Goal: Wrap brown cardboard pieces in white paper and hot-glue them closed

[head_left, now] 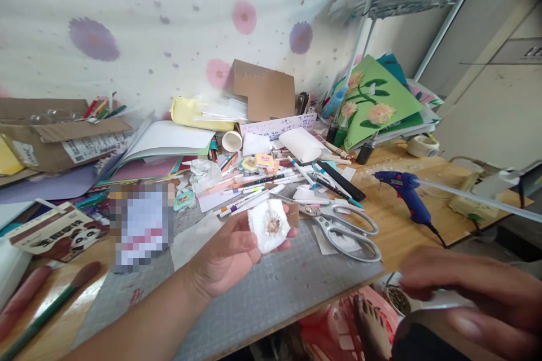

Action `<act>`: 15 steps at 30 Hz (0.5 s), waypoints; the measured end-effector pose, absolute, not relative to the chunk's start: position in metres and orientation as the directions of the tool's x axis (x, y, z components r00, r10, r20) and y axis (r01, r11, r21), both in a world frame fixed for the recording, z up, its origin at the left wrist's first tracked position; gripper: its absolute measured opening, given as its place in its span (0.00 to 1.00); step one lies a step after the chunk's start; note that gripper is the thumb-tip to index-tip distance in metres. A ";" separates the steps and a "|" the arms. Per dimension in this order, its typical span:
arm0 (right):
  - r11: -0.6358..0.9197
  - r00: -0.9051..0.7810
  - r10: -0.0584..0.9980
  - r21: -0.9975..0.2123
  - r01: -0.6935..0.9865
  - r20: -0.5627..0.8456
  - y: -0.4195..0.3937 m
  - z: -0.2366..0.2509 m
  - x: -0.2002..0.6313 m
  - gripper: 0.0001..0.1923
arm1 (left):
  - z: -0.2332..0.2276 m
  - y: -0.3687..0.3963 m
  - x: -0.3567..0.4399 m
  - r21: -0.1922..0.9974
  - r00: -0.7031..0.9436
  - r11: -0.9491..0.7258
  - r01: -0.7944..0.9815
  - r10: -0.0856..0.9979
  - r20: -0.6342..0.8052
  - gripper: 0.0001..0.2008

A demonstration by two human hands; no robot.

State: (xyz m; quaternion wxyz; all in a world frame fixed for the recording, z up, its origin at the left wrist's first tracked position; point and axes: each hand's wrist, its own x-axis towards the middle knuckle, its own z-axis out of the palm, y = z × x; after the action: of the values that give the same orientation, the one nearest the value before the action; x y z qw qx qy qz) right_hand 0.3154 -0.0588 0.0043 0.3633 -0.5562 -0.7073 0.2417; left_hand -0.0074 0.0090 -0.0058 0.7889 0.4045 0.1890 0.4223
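My left hand is closed on a white, rough-surfaced piece, pinched between thumb and fingers over the cutting mat. Small brown bits lie in the piece's middle; I cannot make out its material. At the lower right, my right hand is smeared by motion, beyond the table's front edge. Whether it holds anything is not clear. Close beside it, below table height, stands a small container with brown grains. Large grey-handled scissors lie to the right of the white piece.
Pens and paper scraps crowd the grey cutting mat. Rightward on the wooden table lies a blue glue gun with a long clear stick and a cord. A cardboard box, a green-handled brush and a panda-printed box are at left.
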 end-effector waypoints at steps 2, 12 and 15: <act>0.183 -0.216 0.973 -0.837 0.515 0.079 -0.044 0.023 0.275 0.11 | -0.005 0.008 -0.007 0.812 0.576 0.320 -0.488 0.817 0.024 0.28; -0.065 -0.205 0.976 -0.996 0.062 -0.077 0.024 0.023 0.185 0.08 | -0.001 0.007 -0.008 0.871 0.583 0.291 -0.396 0.812 -0.007 0.30; -0.043 -0.192 0.980 -0.995 0.089 -0.059 0.026 0.023 0.183 0.07 | -0.001 0.008 -0.008 0.873 0.564 0.288 -0.393 0.826 -0.018 0.31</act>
State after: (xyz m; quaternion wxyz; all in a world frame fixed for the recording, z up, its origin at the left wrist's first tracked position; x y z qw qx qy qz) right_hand 0.1828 0.0260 0.0234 0.4140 -0.4823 -0.5542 0.5374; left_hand -0.0078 0.0075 -0.0012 0.7647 0.4440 0.2434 0.3985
